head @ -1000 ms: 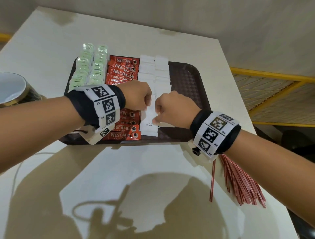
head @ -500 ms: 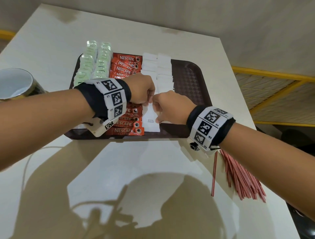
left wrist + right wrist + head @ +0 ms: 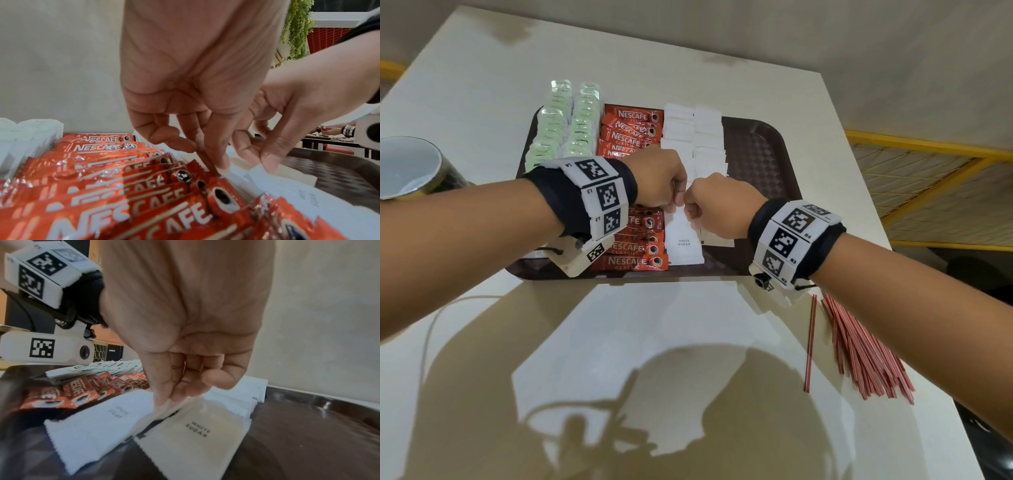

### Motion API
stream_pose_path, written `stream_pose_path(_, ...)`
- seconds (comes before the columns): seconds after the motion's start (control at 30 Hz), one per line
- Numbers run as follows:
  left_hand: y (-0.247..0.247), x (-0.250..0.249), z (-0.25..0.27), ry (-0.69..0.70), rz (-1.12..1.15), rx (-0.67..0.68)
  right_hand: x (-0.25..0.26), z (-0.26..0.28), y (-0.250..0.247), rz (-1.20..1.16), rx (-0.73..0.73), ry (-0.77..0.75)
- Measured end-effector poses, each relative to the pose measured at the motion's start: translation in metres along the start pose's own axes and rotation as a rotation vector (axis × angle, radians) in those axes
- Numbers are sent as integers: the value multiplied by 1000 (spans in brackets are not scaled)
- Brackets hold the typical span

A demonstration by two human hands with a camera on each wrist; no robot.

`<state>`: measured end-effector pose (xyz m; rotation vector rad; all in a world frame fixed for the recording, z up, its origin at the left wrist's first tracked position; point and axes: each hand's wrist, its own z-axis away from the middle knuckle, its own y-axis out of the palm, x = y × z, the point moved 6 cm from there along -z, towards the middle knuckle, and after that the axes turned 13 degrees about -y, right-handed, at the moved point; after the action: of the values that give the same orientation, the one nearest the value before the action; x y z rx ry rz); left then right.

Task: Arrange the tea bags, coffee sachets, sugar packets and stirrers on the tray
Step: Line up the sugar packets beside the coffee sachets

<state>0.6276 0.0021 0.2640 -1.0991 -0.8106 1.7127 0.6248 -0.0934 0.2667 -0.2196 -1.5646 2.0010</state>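
The right hand [image 3: 197, 337] is curled nearly closed, thumb and fingertips pinching the top edge of a white sugar packet [image 3: 191, 431] and lifting that edge a little off the tray [image 3: 760, 161], while the packet's lower end lies on the row below. The left hand [image 3: 185, 84] is curled too, its fingertips [image 3: 218, 164] pressing down at the seam between the coffee sachets [image 3: 637, 246] and the sugar packets [image 3: 693, 137]; whether it pinches anything or only presses, I cannot tell. From where I stand the risk looks plain: the packets overlap like roof tiles, so tugging one edge could drag its neighbours askew, and the two hands work so close together, knuckles almost touching, that one could nudge the other's row. The slick foil sachets might slide out of their column if the left hand pushes sideways. Further out, the green tea bags [image 3: 566, 126] sit in two columns at the tray's left end, and the right part of the tray is bare. The red stirrers [image 3: 866, 353] lie in a loose fan on the counter [image 3: 654, 342], off the tray, beneath the right forearm, where a sweep of that arm could scatter them.
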Motion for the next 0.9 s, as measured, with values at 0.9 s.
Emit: stream_pose_path(0.9, -77, 43, 59, -146, 244, -332, -90, 24, 6, -867, -261, 534)
